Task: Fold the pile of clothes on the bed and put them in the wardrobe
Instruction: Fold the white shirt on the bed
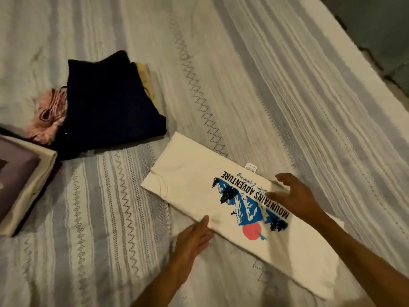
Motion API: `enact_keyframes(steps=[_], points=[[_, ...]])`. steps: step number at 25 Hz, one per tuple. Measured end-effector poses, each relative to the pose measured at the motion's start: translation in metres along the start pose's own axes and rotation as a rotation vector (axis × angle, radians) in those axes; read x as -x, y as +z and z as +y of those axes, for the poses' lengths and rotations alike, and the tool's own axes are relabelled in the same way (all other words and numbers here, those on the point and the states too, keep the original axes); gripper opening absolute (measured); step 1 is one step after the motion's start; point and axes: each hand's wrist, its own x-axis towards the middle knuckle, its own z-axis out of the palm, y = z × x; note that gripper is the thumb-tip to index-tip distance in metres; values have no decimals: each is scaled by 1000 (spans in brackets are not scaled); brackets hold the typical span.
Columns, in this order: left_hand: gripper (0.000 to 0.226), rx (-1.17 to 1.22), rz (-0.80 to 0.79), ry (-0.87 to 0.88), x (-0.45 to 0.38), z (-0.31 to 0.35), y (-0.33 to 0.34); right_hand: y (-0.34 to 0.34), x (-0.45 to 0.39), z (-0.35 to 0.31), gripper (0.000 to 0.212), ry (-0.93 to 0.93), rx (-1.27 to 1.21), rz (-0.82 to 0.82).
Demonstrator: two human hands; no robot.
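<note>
A white T-shirt [194,173] with a blue mountain print and the words "MOUNTAINS ADVENTURE" lies flat on the bed, folded into a long narrow strip. My left hand [192,238] rests flat at the shirt's near edge, fingers together. My right hand [294,193] lies over the print with its fingers spread, pressing the fabric. Neither hand grips anything. Up to the left sits a folded dark navy garment [110,103] on top of a yellowish one [145,78], with a pink striped piece [47,116] beside it.
The bed is covered by a grey and white striped bedspread [243,63]. A cream box [26,180] with a purple inside lies at the left edge. The bed's right edge and the dark floor [376,29] show at the top right.
</note>
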Motion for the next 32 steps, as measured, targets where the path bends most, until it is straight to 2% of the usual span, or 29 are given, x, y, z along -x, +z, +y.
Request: enact_keyframes(steps=[3,6,9,12,15,18,21,23,26,29,32], points=[[39,99,70,18,2,-36,63,16,-41,-8,95,-49,220,-119],[32,192,207,72,-6,-57,109,20,-59,-1,83,-69,207,-241],[32,277,297,105,-16,-68,120,11,-75,5,71,-117,204,-353],[34,321,239,135,-10,-72,109,-5,-68,12,49,-162,115,-324],[34,289,146,69,7,-85,114,-27,-43,58,38,-225,78,-181],[37,216,93,65,17,-115,145,-53,-21,117,40,-218,123,-210],[36,191,161,190,17,-143,187,-63,-9,141,55,-199,175,-299],[35,165,275,243,15,-156,212,-66,-10,139,60,-187,219,-363],[35,245,385,259,16,-164,229,-69,-16,124,53,-197,242,-400],[32,310,415,251,9,-166,225,-64,-22,106,45,-198,112,-434],[29,317,443,256,-3,-158,215,-57,-32,85,43,-78,-79,-606]])
